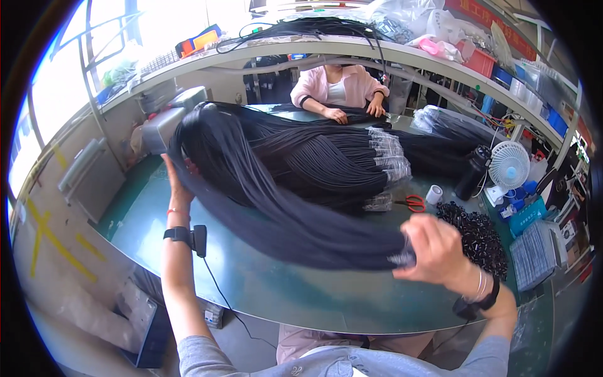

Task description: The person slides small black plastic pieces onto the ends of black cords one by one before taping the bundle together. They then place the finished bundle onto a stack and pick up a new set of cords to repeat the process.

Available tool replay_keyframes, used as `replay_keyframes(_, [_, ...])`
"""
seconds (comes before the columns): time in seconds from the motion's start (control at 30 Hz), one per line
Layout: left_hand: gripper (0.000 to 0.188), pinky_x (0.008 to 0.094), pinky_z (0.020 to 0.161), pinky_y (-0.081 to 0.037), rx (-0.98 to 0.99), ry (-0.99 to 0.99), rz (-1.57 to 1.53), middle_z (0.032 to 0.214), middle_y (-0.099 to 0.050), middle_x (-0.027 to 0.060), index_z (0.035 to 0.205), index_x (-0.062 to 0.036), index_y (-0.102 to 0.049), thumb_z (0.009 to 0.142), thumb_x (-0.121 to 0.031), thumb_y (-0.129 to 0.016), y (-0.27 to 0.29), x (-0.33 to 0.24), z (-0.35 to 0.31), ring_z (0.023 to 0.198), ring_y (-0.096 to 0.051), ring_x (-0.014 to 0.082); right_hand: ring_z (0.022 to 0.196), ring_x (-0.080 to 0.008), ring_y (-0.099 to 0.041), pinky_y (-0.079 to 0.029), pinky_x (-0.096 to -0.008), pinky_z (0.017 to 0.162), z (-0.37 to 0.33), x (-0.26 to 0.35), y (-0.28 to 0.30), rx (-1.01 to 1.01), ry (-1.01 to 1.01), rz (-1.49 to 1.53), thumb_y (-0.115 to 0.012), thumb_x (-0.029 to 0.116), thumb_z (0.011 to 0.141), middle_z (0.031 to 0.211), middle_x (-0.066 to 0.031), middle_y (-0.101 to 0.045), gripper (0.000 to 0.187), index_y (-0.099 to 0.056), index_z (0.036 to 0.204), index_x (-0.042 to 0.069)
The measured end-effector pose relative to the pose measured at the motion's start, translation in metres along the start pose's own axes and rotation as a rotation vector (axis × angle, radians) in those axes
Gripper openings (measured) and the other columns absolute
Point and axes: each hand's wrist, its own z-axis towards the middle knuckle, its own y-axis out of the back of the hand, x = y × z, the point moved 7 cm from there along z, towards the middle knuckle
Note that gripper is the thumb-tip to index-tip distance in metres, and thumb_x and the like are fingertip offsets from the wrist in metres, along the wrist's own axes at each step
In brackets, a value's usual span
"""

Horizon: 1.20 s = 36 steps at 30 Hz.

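A long bundle of black cables [282, 217] sweeps across the front of the table, slightly blurred by motion. My right hand [433, 248] is closed around its right end, where clear wrapping shows. At the bundle's raised left bend, my left hand [178, 185] holds it from the side, its fingers mostly hidden behind the cables. Behind lies a big pile of black cables [333, 154], its ends gathered in clear plastic wrap [389, 157]. Red-handled scissors [415, 203] and a white roll [434, 194] lie beyond my right hand.
A heap of small black parts [474, 235] sits right of my right hand. Nearby stand a dark bottle [472, 174], a small white fan [509, 164] and a stack of grey trays [534, 254]. Across the table [301, 308], a person [339, 91] handles black cables beneath a loaded shelf [314, 47].
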Motion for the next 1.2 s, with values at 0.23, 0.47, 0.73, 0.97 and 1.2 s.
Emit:
replay_keyframes(0.23, [0.039,0.0201,0.046,-0.039,0.147,-0.004,0.517,0.077,-0.062,0.0031,0.102,-0.0086,-0.065,0.089,-0.045,-0.065,0.071,0.009,-0.055,0.054,-0.054,0.0089,0.078,-0.0292,-0.061,-0.053,-0.0375,0.066,-0.145,0.003,-0.078,0.507,-0.330,0.128,-0.082,0.039,0.056,0.091,-0.0135,-0.057,0.060,-0.052,0.092,0.002])
replay_keyframes(0.47, [0.047,0.0266,0.057,-0.048,0.002,-0.006,0.648,0.086,-0.065,0.0076,0.113,-0.0053,-0.063,0.089,-0.046,-0.065,0.182,0.044,-0.039,0.065,-0.061,0.0165,0.096,-0.0340,-0.059,-0.049,-0.0427,0.082,-0.172,-0.017,-0.097,0.697,-0.516,0.332,-0.080,0.050,0.067,0.097,-0.0168,-0.060,0.070,-0.052,0.106,-0.001])
replay_keyframes(0.73, [0.044,0.0400,0.085,-0.047,0.697,-0.995,1.382,0.108,-0.065,0.0146,0.125,-0.0089,-0.058,0.083,-0.019,-0.069,-0.116,0.111,-0.218,0.095,-0.062,0.0301,0.098,-0.0339,-0.054,-0.047,-0.0382,0.084,-0.142,-0.084,-0.108,0.423,-0.300,0.071,-0.069,0.042,0.082,0.105,-0.0154,-0.057,0.048,-0.057,0.105,0.002])
replay_keyframes(0.97, [0.062,0.0442,0.095,-0.040,1.444,-0.943,1.105,0.108,-0.059,0.0171,0.123,-0.0020,-0.053,0.076,-0.035,-0.074,-0.187,0.219,-0.431,0.107,-0.053,0.0333,0.097,-0.0327,-0.057,-0.050,-0.0411,0.080,-0.174,-0.001,-0.094,0.655,-0.240,0.387,-0.073,0.036,0.080,0.103,-0.0170,-0.059,0.044,-0.054,0.101,0.002])
replay_keyframes(1.2, [0.040,0.0404,0.066,-0.051,1.690,-0.750,1.274,0.083,-0.057,0.0119,0.095,-0.0048,-0.050,0.071,-0.025,-0.075,-0.201,0.269,-0.466,0.081,-0.062,0.0307,0.073,-0.0358,-0.065,-0.052,-0.0439,0.062,-0.212,0.022,-0.063,0.681,-0.515,0.478,-0.069,0.034,0.083,0.079,-0.0155,-0.064,0.043,-0.047,0.102,0.003])
